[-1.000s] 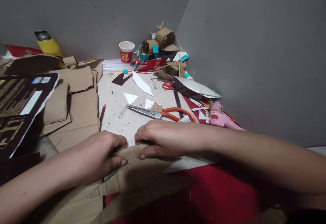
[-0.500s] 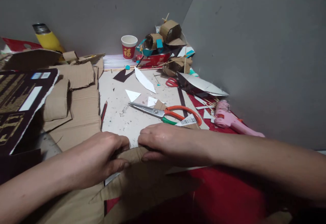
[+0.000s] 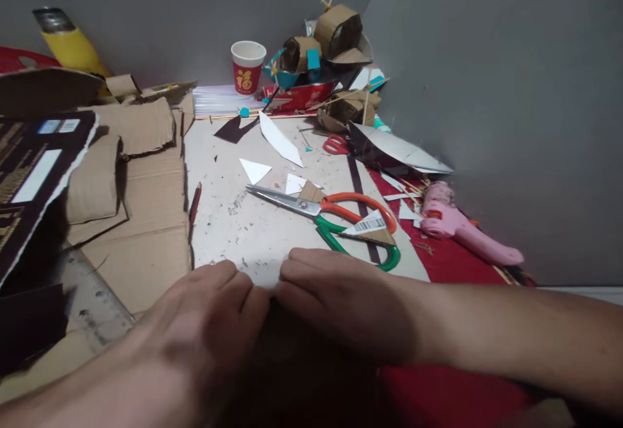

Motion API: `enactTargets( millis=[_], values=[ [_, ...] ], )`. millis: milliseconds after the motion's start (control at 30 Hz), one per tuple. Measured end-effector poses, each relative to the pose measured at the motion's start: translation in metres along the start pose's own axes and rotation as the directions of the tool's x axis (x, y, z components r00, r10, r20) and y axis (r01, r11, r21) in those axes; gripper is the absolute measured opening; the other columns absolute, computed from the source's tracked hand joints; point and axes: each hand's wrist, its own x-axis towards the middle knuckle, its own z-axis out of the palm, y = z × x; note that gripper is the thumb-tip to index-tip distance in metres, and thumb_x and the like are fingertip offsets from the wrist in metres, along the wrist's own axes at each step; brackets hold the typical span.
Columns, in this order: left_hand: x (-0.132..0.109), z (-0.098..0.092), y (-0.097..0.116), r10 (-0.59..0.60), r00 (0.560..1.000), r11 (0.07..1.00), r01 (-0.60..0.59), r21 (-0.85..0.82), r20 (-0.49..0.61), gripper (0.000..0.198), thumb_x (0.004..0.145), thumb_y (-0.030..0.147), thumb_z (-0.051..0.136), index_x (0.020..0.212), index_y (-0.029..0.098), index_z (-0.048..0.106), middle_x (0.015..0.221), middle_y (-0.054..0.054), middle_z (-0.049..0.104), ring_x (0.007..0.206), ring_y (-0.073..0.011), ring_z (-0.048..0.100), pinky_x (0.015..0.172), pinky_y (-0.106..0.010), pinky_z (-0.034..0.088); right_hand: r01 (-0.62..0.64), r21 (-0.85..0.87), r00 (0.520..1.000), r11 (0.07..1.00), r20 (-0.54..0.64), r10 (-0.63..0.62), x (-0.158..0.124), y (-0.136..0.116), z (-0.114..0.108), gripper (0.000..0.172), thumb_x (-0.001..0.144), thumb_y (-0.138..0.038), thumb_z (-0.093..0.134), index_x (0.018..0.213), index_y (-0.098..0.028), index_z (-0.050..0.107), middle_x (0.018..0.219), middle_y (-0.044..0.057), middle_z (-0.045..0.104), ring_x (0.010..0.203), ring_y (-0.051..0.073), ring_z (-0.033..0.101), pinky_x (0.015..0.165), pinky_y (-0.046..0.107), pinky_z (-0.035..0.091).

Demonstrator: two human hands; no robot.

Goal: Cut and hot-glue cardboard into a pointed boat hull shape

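Low in the middle, my left hand (image 3: 221, 308) and my right hand (image 3: 335, 298) are side by side, knuckles up. Both sets of fingers are curled closed over the far edge of a piece of brown cardboard (image 3: 296, 356). Deep shadow covers most of that piece, and the fingertips are hidden. Just beyond my right hand lie large scissors (image 3: 309, 206) with one orange and one green handle. A small cardboard scrap with a barcode (image 3: 372, 224) rests across the handles. White paper triangles (image 3: 255, 170) and a long white strip (image 3: 281, 139) lie farther back.
Cardboard sheets (image 3: 150, 201), a pencil (image 3: 195, 202) and a clear ruler (image 3: 100, 298) are at left. A paper cup (image 3: 247, 68), cardboard models (image 3: 338, 32) and red-handled scissors (image 3: 335, 144) stand or lie at the back. A pink glue gun (image 3: 450, 220) lies by the right wall.
My hands have drawn closer together, with the left wrist turned over the cardboard. The held cardboard has gone into shadow. The view has tilted slightly, showing more of the scissors' green handle.
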Motion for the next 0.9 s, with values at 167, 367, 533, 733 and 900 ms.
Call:
enactTargets(
  millis=[167,367,533,733,900],
  values=[
    [-0.012,0.010,-0.002,0.306,0.952,0.864,-0.273,0.422,-0.012,0.025,0.080,0.005,0.042,0.066,0.020,0.057,0.060,-0.003,0.056,0.056,-0.0184,0.043,0.053,-0.031,0.031,0.086,-0.062,0.996,0.994,0.017,-0.085,-0.005,0.002,0.002,0.016,0.091,-0.012,0.049,0.080,-0.015,0.060,0.075,0.005,0.057,0.067,0.019,0.044,0.059,0.031,0.034],
    [-0.023,-0.002,-0.015,0.028,0.992,0.999,-0.032,0.031,0.120,0.017,0.092,0.019,0.045,0.081,0.019,0.058,0.075,-0.001,0.060,0.069,-0.0158,0.056,0.062,-0.026,0.041,-0.034,0.260,0.998,0.965,0.065,0.018,-0.008,0.011,-0.008,0.011,0.093,-0.019,0.057,0.087,-0.011,0.061,0.083,0.006,0.060,0.075,0.015,0.054,0.067,0.025,0.042],
    [-0.022,-0.001,-0.013,0.067,0.995,0.997,-0.070,0.031,0.074,0.021,0.093,0.017,0.044,0.075,0.019,0.054,0.074,-0.001,0.058,0.069,-0.0155,0.055,0.061,-0.026,0.039,-0.043,0.099,0.998,0.994,0.057,0.038,-0.010,0.003,-0.012,0.015,0.093,-0.018,0.055,0.082,-0.012,0.062,0.079,0.006,0.060,0.073,0.017,0.052,0.066,0.027,0.040],
    [-0.023,0.008,-0.004,0.295,0.952,0.908,-0.306,0.286,0.084,0.021,0.085,0.007,0.049,0.068,0.018,0.054,0.068,-0.003,0.058,0.060,-0.0187,0.048,0.052,-0.030,0.035,0.045,-0.159,0.999,0.986,0.028,-0.041,-0.013,-0.016,0.000,0.018,0.088,-0.006,0.048,0.079,-0.015,0.062,0.074,0.007,0.058,0.067,0.021,0.047,0.055,0.031,0.031],
    [-0.027,0.006,-0.009,0.272,0.960,0.934,-0.279,0.224,0.062,0.023,0.090,0.009,0.043,0.078,0.018,0.060,0.074,-0.004,0.061,0.066,-0.0184,0.053,0.058,-0.030,0.041,0.038,-0.100,0.999,0.994,0.015,-0.036,-0.015,-0.009,0.004,0.019,0.093,-0.011,0.047,0.080,-0.014,0.061,0.074,0.006,0.059,0.068,0.019,0.047,0.059,0.029,0.034]
  ],
)
